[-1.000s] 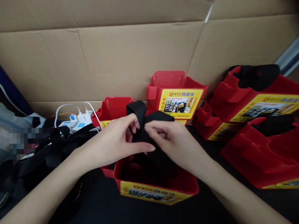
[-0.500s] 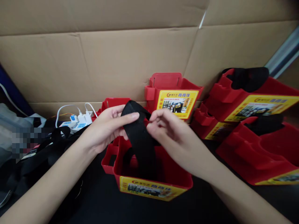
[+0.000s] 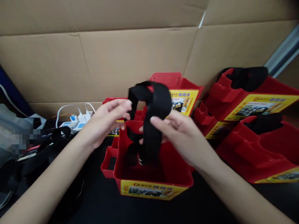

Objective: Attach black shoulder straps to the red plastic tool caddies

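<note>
A black webbing strap (image 3: pixel 153 130) rises in a loop out of a red plastic box (image 3: pixel 120 158) with a yellow printed label (image 3: pixel 155 190) on its front. My right hand (image 3: pixel 181 133) grips the strap, thumb on the near face and fingers behind it. To the left, my left hand (image 3: pixel 105 121) has its fingers apart, close to the loop's left side. Whether its fingertips touch the webbing I cannot tell. The strap's lower part drops into the box, where a small shiny piece shows near its end.
Another labelled red box (image 3: pixel 167 79) stands behind, against the cardboard wall (image 3: pixel 140 56). Red boxes with black straps (image 3: pixel 251 77) are at the right, some stacked. At the left lie a power strip with white plugs (image 3: pixel 85 117) and a heap of black straps (image 3: pixel 44 155).
My left hand has let go of the strap and moved slightly left. My right hand has taken hold of it, and the loop now stands higher and further right.
</note>
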`<state>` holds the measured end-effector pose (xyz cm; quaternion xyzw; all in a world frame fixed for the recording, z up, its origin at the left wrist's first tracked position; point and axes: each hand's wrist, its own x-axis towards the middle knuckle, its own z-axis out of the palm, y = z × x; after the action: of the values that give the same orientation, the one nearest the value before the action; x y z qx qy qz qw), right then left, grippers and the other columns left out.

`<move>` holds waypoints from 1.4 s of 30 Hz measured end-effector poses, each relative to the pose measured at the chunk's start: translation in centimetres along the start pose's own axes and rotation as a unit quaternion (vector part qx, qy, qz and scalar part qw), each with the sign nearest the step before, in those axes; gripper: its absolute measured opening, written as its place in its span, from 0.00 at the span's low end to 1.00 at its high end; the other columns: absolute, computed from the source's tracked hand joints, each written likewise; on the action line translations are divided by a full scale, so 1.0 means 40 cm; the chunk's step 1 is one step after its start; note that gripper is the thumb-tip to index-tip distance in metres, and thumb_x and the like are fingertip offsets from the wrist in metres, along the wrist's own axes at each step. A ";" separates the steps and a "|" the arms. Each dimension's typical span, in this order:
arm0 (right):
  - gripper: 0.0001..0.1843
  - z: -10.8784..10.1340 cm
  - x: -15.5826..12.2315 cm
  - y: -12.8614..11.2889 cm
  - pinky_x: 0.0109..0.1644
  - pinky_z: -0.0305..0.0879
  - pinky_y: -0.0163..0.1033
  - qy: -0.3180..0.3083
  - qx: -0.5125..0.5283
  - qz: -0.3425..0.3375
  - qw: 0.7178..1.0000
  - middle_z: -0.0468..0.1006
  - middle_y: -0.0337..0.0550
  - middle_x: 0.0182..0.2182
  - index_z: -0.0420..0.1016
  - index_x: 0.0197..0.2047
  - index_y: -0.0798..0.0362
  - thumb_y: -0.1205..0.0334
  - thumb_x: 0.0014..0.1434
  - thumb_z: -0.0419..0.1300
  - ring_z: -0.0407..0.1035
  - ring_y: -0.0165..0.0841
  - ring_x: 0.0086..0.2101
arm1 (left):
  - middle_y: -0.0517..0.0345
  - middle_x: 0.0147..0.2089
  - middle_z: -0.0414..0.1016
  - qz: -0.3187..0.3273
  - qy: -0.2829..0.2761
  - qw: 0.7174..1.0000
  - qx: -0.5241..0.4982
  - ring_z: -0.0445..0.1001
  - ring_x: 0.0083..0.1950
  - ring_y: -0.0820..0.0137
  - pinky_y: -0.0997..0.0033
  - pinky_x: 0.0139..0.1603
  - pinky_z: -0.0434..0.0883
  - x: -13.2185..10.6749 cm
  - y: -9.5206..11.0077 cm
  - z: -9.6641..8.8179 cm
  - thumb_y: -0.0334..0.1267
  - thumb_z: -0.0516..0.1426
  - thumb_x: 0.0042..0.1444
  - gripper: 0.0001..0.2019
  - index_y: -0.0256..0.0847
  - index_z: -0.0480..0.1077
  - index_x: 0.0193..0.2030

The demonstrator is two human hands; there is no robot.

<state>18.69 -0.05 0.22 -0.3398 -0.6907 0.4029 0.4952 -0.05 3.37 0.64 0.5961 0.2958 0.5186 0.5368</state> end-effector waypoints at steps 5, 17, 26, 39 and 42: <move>0.09 -0.005 0.009 -0.002 0.24 0.71 0.33 0.119 0.130 0.025 0.984 0.77 0.39 0.36 0.65 0.43 0.48 0.57 0.58 0.55 0.74 0.29 0.26 | 0.57 0.42 0.74 -0.034 -0.236 0.962 0.136 0.73 0.45 0.69 0.70 0.47 0.70 -0.048 0.000 0.074 0.36 0.62 0.48 0.15 0.41 0.70 0.44; 0.15 -0.064 -0.015 -0.027 0.28 0.66 0.32 0.083 -0.353 -0.236 0.902 0.70 0.44 0.36 0.66 0.46 0.51 0.57 0.56 0.58 0.68 0.31 0.34 | 0.66 0.23 0.69 -0.018 -0.172 0.938 0.301 0.64 0.26 0.78 0.81 0.25 0.60 -0.051 -0.007 0.080 0.26 0.50 0.50 0.10 0.37 0.69 0.24; 0.10 -0.066 -0.008 -0.013 0.39 0.67 0.31 -0.072 -0.383 -0.292 0.873 0.75 0.40 0.36 0.72 0.43 0.53 0.70 0.58 0.56 0.69 0.26 0.35 | 0.65 0.25 0.72 0.011 -0.210 0.900 0.383 0.69 0.27 0.77 0.79 0.27 0.64 -0.057 -0.002 0.064 0.34 0.50 0.57 0.10 0.38 0.68 0.26; 0.16 -0.050 0.004 0.017 0.31 0.67 0.31 -0.065 -0.358 -0.232 0.902 0.74 0.42 0.35 0.73 0.49 0.52 0.63 0.56 0.59 0.68 0.26 0.29 | 0.62 0.28 0.77 0.035 -0.134 0.963 0.233 0.75 0.32 0.78 0.84 0.34 0.70 -0.027 -0.019 0.035 0.35 0.54 0.57 0.07 0.38 0.73 0.33; 0.19 -0.052 0.007 0.028 0.27 0.66 0.30 -0.049 -0.335 -0.211 0.917 0.75 0.41 0.33 0.71 0.51 0.51 0.62 0.55 0.60 0.66 0.25 0.26 | 0.61 0.28 0.78 0.031 -0.117 0.970 0.211 0.75 0.31 0.78 0.85 0.32 0.69 -0.023 -0.023 0.029 0.35 0.57 0.55 0.06 0.37 0.74 0.31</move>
<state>20.68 1.15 -0.27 -0.3121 -0.8642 0.0499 0.3915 0.96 2.39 -0.36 0.7614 0.3149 0.3875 0.4134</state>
